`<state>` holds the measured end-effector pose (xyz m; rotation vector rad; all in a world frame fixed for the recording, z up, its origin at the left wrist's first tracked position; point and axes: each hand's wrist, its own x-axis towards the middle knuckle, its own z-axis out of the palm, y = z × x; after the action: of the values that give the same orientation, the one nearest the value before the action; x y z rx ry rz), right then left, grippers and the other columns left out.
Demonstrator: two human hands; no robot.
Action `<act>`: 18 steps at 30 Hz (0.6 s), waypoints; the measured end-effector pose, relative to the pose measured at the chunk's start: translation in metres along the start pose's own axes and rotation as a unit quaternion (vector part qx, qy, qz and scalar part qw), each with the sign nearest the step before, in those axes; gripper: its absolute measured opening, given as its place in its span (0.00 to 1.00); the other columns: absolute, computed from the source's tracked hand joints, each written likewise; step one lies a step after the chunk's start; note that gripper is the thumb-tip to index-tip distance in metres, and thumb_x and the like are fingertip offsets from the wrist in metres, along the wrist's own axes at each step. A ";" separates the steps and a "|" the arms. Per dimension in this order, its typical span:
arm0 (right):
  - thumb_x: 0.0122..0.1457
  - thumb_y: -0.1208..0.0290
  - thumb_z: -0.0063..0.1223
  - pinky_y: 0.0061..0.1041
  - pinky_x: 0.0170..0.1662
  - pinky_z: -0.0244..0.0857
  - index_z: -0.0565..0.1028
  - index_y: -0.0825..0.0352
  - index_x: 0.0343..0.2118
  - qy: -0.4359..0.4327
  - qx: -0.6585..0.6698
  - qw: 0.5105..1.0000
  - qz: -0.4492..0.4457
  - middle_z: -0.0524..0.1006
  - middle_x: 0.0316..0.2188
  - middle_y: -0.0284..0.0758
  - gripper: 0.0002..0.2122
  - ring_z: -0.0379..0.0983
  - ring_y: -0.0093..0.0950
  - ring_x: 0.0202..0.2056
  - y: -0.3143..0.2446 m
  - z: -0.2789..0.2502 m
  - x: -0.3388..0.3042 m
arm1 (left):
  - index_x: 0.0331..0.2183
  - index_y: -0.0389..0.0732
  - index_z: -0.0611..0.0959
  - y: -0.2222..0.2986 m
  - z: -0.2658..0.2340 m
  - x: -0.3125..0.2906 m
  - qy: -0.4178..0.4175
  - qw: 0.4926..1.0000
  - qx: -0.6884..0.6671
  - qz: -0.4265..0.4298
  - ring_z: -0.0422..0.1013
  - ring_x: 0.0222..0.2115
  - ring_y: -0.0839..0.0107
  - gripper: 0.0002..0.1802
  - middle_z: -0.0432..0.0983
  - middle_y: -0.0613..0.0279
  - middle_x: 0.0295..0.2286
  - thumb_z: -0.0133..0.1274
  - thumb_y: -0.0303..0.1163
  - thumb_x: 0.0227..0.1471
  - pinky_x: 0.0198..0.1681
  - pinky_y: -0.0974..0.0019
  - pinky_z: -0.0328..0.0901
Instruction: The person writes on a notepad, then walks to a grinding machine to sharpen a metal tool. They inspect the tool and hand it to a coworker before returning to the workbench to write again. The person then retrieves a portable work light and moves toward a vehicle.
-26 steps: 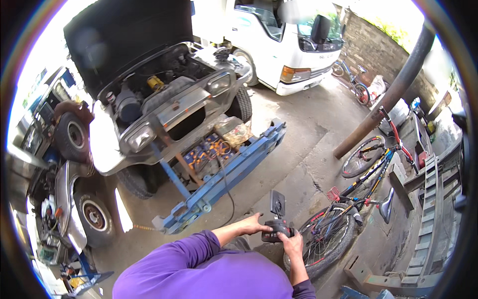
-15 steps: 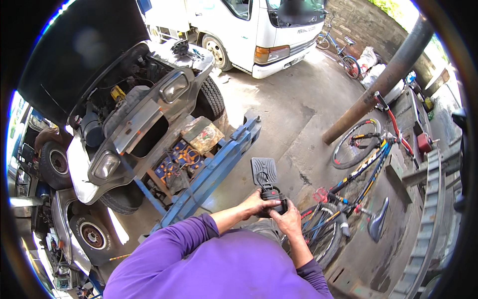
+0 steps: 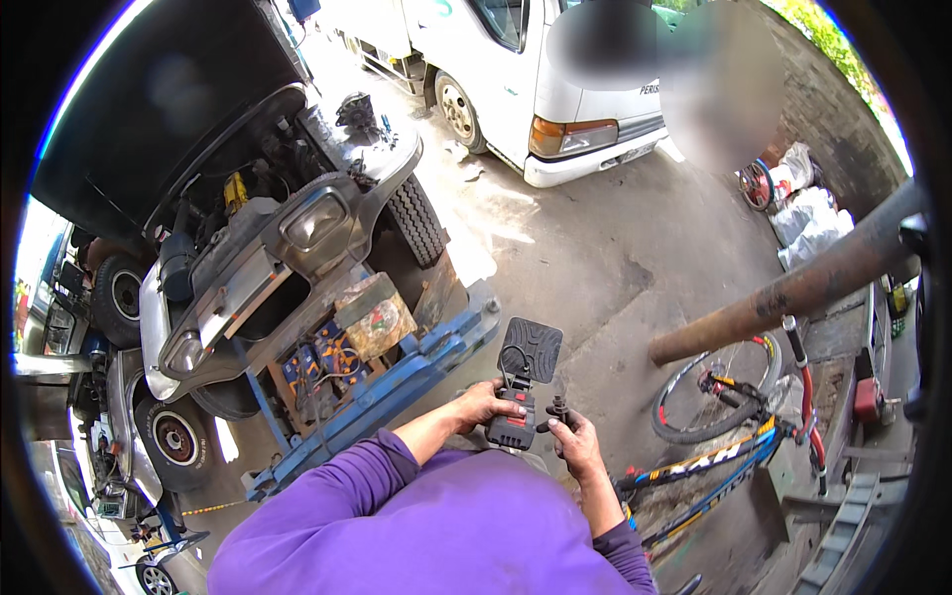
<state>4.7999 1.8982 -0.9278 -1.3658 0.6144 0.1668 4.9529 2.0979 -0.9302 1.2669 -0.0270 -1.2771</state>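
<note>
My left hand (image 3: 480, 406) grips a black, boxy device with red parts (image 3: 513, 424), which looks like a battery pack. At its far end, a flat black plate with grooved tread (image 3: 534, 350) stands out, with a thin cable looped beside it. My right hand (image 3: 579, 446), closed, holds a small dark stepped cylindrical piece (image 3: 560, 409) upright between thumb and fingers. A small gap separates this piece from the device. Both hands are in front of my body, above the concrete floor.
A vehicle with its hood up (image 3: 288, 233) stands left, behind a blue metal frame (image 3: 446, 342) bearing batteries (image 3: 322, 362). A white truck (image 3: 531, 99) is ahead. To the right are a bicycle (image 3: 714, 466) and a slanting rusty pole (image 3: 783, 288). A blurred patch covers the upper right.
My hands have moved apart, and the dark piece in my right hand now shows clear of the device. The device has shifted slightly left, and the view has turned.
</note>
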 end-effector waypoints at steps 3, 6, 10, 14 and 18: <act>0.62 0.69 0.59 0.20 0.19 0.56 0.78 0.70 0.50 0.089 -0.079 0.992 -0.047 0.73 0.24 0.26 0.15 0.62 0.15 0.17 0.010 -0.032 0.080 | 0.56 0.37 0.72 0.018 -0.021 0.069 -0.024 0.996 -0.086 -0.010 0.77 0.46 0.64 0.35 0.77 0.57 0.45 0.67 0.27 0.48 0.52 0.58 0.72; 0.64 0.67 0.56 0.23 0.16 0.54 0.77 0.68 0.44 0.122 0.079 0.988 0.050 0.75 0.23 0.31 0.11 0.62 0.19 0.14 0.028 -0.074 0.160 | 0.58 0.40 0.70 0.027 -0.054 0.148 -0.053 0.987 -0.152 0.011 0.76 0.45 0.64 0.36 0.77 0.60 0.45 0.66 0.28 0.48 0.52 0.56 0.73; 0.65 0.57 0.51 0.23 0.14 0.47 0.75 0.63 0.40 0.123 0.232 0.952 0.157 0.75 0.22 0.32 0.13 0.58 0.23 0.12 0.036 -0.128 0.289 | 0.60 0.40 0.68 0.052 -0.102 0.250 -0.105 0.973 -0.204 0.030 0.75 0.48 0.64 0.39 0.75 0.58 0.47 0.66 0.29 0.47 0.52 0.54 0.73; 0.64 0.52 0.51 0.22 0.15 0.47 0.73 0.56 0.33 0.089 0.249 0.943 0.202 0.75 0.23 0.32 0.13 0.57 0.22 0.12 -0.019 -0.149 0.420 | 0.58 0.36 0.68 0.116 -0.138 0.320 -0.092 0.974 -0.195 0.077 0.76 0.45 0.65 0.40 0.76 0.56 0.45 0.68 0.30 0.45 0.50 0.58 0.74; 0.66 0.50 0.50 0.21 0.16 0.50 0.74 0.59 0.35 -0.016 0.116 0.986 0.114 0.77 0.26 0.34 0.16 0.62 0.23 0.15 -0.119 -0.130 0.507 | 0.55 0.37 0.71 0.175 -0.164 0.342 -0.061 0.974 -0.189 0.108 0.76 0.41 0.70 0.35 0.76 0.61 0.42 0.67 0.32 0.47 0.47 0.62 0.74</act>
<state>5.2359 1.6294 -1.0890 -1.0639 0.7389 0.2927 5.3045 1.9278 -1.0765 0.8333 -0.0090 -1.1066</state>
